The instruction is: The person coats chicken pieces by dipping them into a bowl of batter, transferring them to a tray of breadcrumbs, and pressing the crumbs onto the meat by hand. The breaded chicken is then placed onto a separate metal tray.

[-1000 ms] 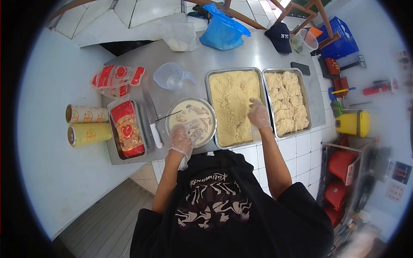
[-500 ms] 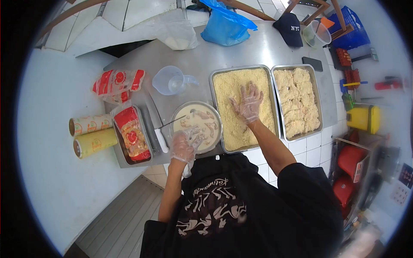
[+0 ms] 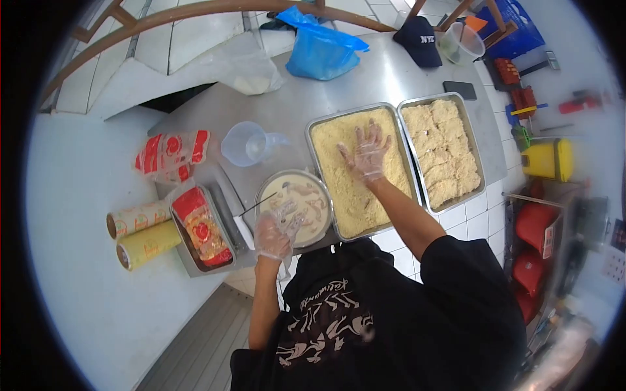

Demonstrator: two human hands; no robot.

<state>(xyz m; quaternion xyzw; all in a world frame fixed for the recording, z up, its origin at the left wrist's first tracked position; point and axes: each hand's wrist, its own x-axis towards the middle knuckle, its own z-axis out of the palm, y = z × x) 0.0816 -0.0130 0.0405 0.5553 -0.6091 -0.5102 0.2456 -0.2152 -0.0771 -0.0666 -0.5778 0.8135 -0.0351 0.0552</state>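
My right hand [image 3: 370,155], in a clear plastic glove, is spread flat over the yellow breadcrumbs in a metal tray [image 3: 324,195]. The fingers point away from me. My left hand [image 3: 275,236], also gloved, hangs with its fingers apart over the near left side of a round bowl [image 3: 330,207] of pale batter. Pieces of raw meat [image 3: 312,205] lie in that batter, and a thin dark rod [image 3: 258,203] crosses the bowl's left rim. To the right of the crumb tray, a second metal tray [image 3: 483,171] holds crumb-coated pieces [image 3: 445,146].
Left of the bowl lie a white-handled knife [image 3: 244,232], a tray of red-and-clear packs [image 3: 203,225] and two wrap rolls [image 3: 149,244]. Behind stand a clear jug [image 3: 244,143], a blue bag [image 3: 326,52], a cap [image 3: 419,42] and a phone [image 3: 460,90].
The whole view has shifted, so the table things appear further left. My right hand's fingers are spread wider over the crumbs. My left hand stays over the bowl, its fingers slightly more stretched.
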